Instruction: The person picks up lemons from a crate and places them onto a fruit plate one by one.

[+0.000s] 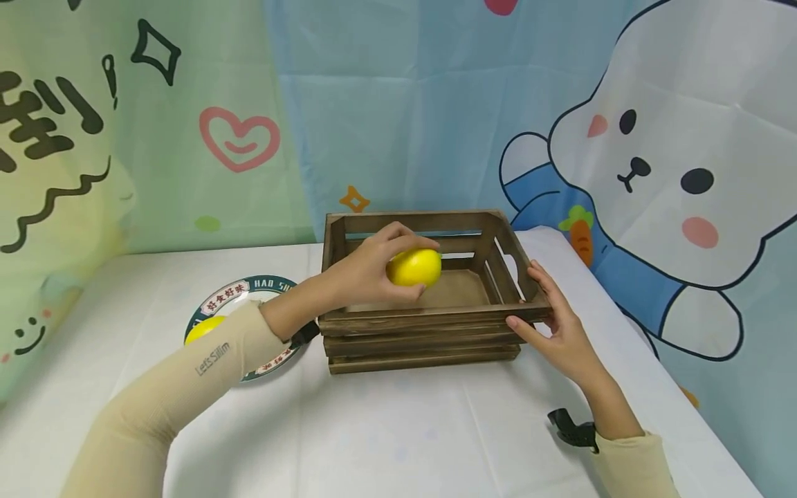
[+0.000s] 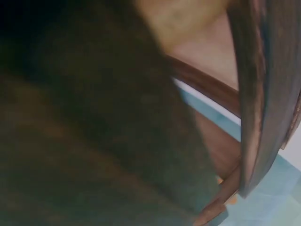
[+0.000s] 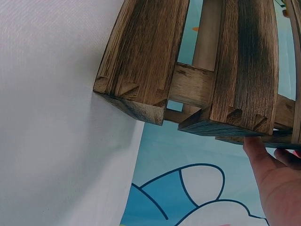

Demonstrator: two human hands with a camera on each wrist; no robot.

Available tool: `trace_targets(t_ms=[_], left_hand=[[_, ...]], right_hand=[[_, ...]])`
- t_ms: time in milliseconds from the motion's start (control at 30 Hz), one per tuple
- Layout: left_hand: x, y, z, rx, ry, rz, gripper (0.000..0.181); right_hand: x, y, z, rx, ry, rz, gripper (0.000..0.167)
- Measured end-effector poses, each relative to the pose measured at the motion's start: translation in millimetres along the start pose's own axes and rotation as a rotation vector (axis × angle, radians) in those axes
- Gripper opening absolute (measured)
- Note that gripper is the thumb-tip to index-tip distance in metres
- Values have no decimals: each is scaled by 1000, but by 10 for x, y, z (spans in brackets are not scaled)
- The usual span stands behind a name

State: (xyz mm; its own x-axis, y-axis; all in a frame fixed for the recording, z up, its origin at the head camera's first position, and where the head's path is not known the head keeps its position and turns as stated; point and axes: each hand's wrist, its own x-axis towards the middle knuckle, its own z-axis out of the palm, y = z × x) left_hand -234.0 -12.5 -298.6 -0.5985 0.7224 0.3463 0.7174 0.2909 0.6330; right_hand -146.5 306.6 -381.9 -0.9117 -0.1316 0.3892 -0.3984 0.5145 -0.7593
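A yellow lemon [image 1: 415, 268] is held between the thumb and fingers of my left hand [image 1: 380, 266], over the inside of a brown slatted wooden crate [image 1: 423, 339]. My right hand [image 1: 557, 332] grips the crate's right end, the thumb at the front corner and the fingers along the end wall. In the right wrist view that hand [image 3: 277, 179] is partly cut off at the frame edge, touching the slats [image 3: 249, 70]. The left wrist view is mostly dark and blurred, with crate slats [image 2: 254, 94] on its right side.
Left of the crate, a round plate [image 1: 264, 283] with a green patterned rim carries another yellow fruit [image 1: 204, 328], partly hidden by my left sleeve. A white cloth [image 1: 398, 429] covers the table. Behind it hangs a cartoon-printed curtain [image 1: 398, 104].
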Motion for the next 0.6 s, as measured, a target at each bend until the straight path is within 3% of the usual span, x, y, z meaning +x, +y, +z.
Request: trace_targets(t_ms=[233, 600], left_hand=[[-169, 154, -41, 4, 99, 30, 52], [-585, 365, -140, 42, 244, 75, 53]], right_hand=[[8, -2, -3, -2, -5, -3, 84], [6, -8, 25, 29, 5, -37, 85]])
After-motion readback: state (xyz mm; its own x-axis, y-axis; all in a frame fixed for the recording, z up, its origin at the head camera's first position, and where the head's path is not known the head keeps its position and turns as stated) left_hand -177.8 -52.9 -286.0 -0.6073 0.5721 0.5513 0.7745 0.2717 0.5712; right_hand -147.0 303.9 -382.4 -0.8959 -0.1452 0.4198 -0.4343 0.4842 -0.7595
